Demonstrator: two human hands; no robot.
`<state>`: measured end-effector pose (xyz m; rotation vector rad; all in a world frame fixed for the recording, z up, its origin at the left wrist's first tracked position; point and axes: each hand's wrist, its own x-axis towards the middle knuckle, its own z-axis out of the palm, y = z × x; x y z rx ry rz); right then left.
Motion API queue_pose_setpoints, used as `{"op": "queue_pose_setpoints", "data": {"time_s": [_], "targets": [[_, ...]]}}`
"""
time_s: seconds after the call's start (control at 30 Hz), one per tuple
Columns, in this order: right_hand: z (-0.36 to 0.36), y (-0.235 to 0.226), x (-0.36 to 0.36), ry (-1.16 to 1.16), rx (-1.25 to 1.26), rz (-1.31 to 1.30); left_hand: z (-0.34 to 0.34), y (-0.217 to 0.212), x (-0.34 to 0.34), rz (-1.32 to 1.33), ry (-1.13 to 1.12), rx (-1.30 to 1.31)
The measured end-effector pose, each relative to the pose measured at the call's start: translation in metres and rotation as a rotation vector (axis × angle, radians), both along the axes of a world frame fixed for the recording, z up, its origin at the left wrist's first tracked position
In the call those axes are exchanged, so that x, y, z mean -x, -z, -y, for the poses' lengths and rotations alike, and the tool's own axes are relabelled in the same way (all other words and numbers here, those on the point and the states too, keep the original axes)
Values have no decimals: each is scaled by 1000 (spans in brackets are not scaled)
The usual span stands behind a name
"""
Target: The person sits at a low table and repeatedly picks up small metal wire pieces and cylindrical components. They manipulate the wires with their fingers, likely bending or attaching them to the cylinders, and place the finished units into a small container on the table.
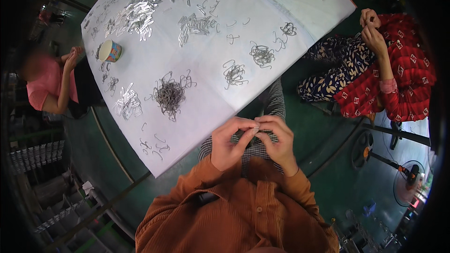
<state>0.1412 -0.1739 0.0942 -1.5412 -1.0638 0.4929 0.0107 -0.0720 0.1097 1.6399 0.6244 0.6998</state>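
My left hand and my right hand meet just off the near edge of the white-covered table, above my lap. Thumbs and forefingers of both are pinched together on a small silvery metal piece. Most of it is hidden by the fingertips, so its exact shape cannot be made out. Closest on the table are a dense heap of bent wire hooks and a smaller pile of wire hooks. Beside the dense heap lies a pile of narrow, shiny metal clips.
Farther back are more metal clips, another clip pile and a hook pile. A paper cup stands near the left edge. People sit on both sides, one in a red patterned top. A fan stands at right.
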Motion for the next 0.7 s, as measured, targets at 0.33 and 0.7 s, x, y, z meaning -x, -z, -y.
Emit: {"op": "queue_pose_setpoints", "data": {"time_s": [0.33,0.7], "targets": [[-148,46,-90,118,-36,198,2,9,-3,30,17,-5],[-269,127,-109,72,227,846,4,36,-6,-12,-55,43]]}}
